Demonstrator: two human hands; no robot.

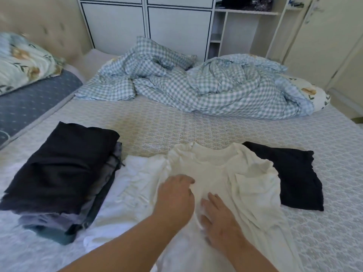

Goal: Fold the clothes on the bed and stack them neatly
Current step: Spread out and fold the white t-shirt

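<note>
White shirt [212, 173] lies spread, rumpled, on the bed [324, 193] between the folded stack [64, 173] and a dark garment [294, 177]. Left hand [174, 195] pinches its cloth; right hand [220, 218] presses flat, fingers straight. Fabric judged light, limp, crease-prone; best taken at shoulders or hem.

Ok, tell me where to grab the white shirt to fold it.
Take the white shirt at its two shoulders, either side of the neckline at the far end. It lies roughly flat with the collar away from you, so reach over from the near side, one of your hands per shoulder; the ruffled sleeves bunch there.
</note>
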